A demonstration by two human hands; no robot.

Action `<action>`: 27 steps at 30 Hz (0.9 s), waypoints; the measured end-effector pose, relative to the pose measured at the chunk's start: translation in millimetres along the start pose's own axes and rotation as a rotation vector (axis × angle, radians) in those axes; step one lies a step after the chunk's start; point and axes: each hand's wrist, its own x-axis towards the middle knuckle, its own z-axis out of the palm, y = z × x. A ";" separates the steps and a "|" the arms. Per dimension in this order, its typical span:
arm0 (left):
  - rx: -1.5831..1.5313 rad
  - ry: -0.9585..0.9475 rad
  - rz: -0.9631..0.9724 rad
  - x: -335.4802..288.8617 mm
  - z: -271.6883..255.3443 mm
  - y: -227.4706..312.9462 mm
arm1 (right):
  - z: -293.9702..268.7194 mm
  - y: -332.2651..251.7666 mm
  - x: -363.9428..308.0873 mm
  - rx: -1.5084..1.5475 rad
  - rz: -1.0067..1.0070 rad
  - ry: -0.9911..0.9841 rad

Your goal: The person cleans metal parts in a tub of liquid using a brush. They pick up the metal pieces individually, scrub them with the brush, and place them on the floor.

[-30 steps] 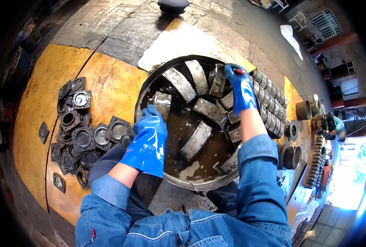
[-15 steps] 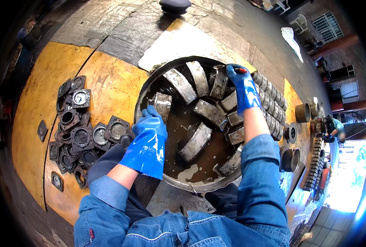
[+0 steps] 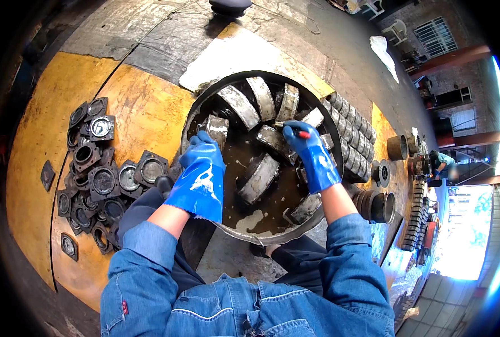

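A round dark basin (image 3: 189, 121) of murky brown liquid stands before me, with several curved metal blocks (image 3: 260, 178) lying in it. My left hand (image 3: 202, 151), in a long blue rubber glove, is closed at the basin's left side against one wet curved metal block (image 3: 216, 130); its fingertips are partly hidden. My right hand (image 3: 305, 140), gloved alike, is closed around a red-handled tool (image 3: 302, 135) over the basin's right half. The tool's pale tip reaches toward the blocks at the middle; its exact kind is unclear.
Square dark metal flanges (image 3: 103, 181) are heaped on the yellow boards at left. Rows of stacked curved metal parts (image 3: 351, 132) stand right of the basin, with metal rings (image 3: 382, 208) nearby. A dark round seat (image 3: 230, 7) is beyond. Another person (image 3: 442, 163) bends at far right.
My right hand has come from the basin's far right rim inward and nearer, carrying the red-handled tool. The left hand stays at the same block. The whole view has shifted slightly.
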 end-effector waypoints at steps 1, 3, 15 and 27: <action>-0.002 0.000 0.004 -0.4 -0.4 -1.9 | -3.3 -15.9 -1.2 -0.058 0.010 -0.032; -0.005 -0.001 0.005 -2.4 -2.0 -4.0 | -12.2 -45.1 -1.0 -0.231 0.041 -0.135; 0.000 -0.014 0.037 -3.6 -4.7 -0.3 | 145.0 -15.0 -5.6 -1.168 -0.499 -0.677; 0.020 -0.013 0.022 -4.8 -4.4 -1.7 | -27.2 -22.7 -1.9 -0.032 -0.466 -0.022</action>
